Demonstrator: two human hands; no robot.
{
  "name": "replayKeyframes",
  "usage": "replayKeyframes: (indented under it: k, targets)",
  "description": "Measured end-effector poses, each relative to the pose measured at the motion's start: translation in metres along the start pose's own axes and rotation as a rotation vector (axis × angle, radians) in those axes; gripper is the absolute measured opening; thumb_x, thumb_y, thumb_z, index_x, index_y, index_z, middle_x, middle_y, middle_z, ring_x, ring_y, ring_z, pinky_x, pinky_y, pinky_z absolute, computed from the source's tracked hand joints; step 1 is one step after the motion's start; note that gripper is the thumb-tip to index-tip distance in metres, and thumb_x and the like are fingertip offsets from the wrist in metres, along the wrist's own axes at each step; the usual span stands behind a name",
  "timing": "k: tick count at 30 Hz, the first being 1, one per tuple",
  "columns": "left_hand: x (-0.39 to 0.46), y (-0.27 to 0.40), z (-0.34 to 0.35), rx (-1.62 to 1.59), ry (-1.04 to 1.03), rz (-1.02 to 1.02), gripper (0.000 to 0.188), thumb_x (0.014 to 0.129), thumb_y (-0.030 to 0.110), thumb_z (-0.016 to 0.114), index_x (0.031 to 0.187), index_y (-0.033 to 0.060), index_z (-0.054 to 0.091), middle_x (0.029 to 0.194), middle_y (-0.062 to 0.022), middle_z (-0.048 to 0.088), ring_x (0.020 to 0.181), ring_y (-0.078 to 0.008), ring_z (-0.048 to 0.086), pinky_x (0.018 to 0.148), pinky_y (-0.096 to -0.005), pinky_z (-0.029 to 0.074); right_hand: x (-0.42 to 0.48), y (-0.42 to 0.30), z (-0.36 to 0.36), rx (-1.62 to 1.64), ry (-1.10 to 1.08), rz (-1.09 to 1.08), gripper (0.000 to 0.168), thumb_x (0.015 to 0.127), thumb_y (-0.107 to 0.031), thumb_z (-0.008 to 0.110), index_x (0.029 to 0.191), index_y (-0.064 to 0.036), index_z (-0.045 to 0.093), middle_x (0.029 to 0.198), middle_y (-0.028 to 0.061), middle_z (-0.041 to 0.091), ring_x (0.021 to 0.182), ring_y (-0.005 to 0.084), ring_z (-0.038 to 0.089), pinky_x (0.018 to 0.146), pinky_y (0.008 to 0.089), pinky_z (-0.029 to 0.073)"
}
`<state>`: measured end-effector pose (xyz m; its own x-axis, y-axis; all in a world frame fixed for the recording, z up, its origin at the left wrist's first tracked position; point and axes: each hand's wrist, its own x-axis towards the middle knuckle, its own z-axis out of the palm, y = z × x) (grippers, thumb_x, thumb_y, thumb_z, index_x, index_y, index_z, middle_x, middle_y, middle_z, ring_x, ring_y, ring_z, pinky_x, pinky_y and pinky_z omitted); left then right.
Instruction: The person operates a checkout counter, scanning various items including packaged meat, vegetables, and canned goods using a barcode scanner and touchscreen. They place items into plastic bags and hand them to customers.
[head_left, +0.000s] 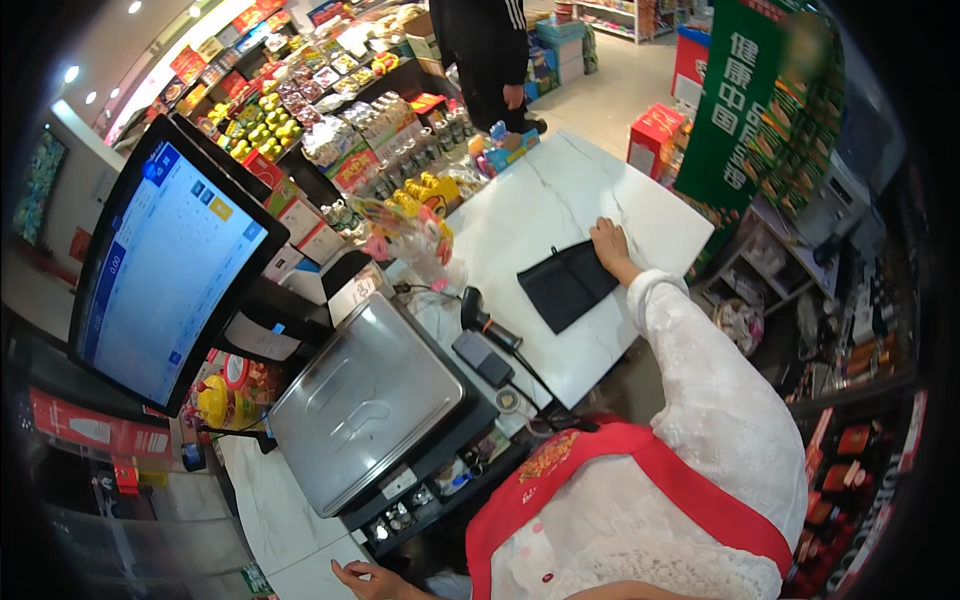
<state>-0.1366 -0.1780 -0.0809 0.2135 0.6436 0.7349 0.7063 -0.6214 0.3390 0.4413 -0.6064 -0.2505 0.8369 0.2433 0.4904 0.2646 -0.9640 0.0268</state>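
Note:
A flat black cloth pouch lies on the white marble-look counter. My right hand rests on the pouch's right edge, fingers slightly bent; whether it grips the cloth does not show clearly. At the bottom of the view, my left hand is partly cut off by the frame edge, above the lower white counter, fingers loosely apart with nothing seen in them. Left of the pouch are a black handheld barcode scanner and a dark handset-like device. A steel weighing-scale plate sits nearer my left hand.
A large touch monitor stands at the left. An open drawer with small items lies below the scale. Packaged snacks and fruit fill a display beyond. Another person in dark clothes stands past the counter. A green banner hangs at right.

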Motion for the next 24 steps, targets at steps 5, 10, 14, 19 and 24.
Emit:
replayKeyframes:
  k: [5, 10, 14, 19, 24]
  targets:
    - [-0.007, 0.068, 0.013, -0.064, -0.038, 0.274, 0.026, 0.084, -0.004, 0.049, 0.109, -0.0049, 0.056, 0.088, -0.0161, 0.061, 0.074, -0.0282, 0.06, 0.066, -0.0344, 0.049, 0.003, 0.025, 0.03, 0.262, 0.064, 0.056, 0.002, 0.072, -0.002, 0.051, 0.072, -0.004, 0.053, 0.086, 0.0134, 0.05, 0.087, 0.0315, 0.05, 0.072, 0.04, 0.043]
    - [-0.015, 0.114, 0.013, -0.038, -0.116, 0.318, 0.03, 0.078, -0.004, 0.05, 0.107, -0.0024, 0.055, 0.086, -0.0158, 0.059, 0.076, -0.033, 0.056, 0.068, -0.0413, 0.046, -0.004, 0.026, 0.035, 0.546, 0.156, -0.038, 0.004, 0.07, 0.001, 0.052, 0.072, 0.0, 0.05, 0.081, 0.0171, 0.05, 0.082, 0.0357, 0.048, 0.072, 0.0438, 0.04]
    - [-0.011, 0.158, 0.013, -0.01, -0.118, 0.424, 0.034, 0.072, -0.006, 0.054, 0.105, -0.0004, 0.055, 0.088, -0.0171, 0.058, 0.082, -0.0354, 0.057, 0.075, -0.044, 0.047, -0.008, 0.021, 0.015, 0.567, 0.185, -0.15, 0.013, 0.072, 0.003, 0.051, 0.083, 0.001, 0.057, 0.096, 0.0165, 0.055, 0.093, 0.0337, 0.051, 0.081, 0.0414, 0.041]
    - [-0.038, 0.169, -0.01, 0.043, -0.084, 0.349, 0.033, 0.07, -0.005, 0.056, 0.103, -0.0014, 0.056, 0.088, -0.0168, 0.058, 0.084, -0.0341, 0.058, 0.079, -0.0435, 0.048, -0.006, -0.003, -0.012, 0.67, 0.089, -0.347, 0.021, 0.073, 0.008, 0.049, 0.092, 0.001, 0.055, 0.104, 0.0171, 0.053, 0.099, 0.0333, 0.051, 0.087, 0.0414, 0.04]
    - [-0.055, 0.161, -0.037, 0.069, -0.066, 0.237, 0.031, 0.067, -0.006, 0.057, 0.098, -0.0014, 0.057, 0.088, -0.0137, 0.059, 0.081, -0.0305, 0.058, 0.076, -0.04, 0.048, -0.031, -0.081, -0.039, 1.107, -0.182, -0.459, 0.019, 0.083, 0.006, 0.048, 0.101, 0.002, 0.051, 0.102, 0.0174, 0.05, 0.091, 0.0319, 0.053, 0.078, 0.0345, 0.045]
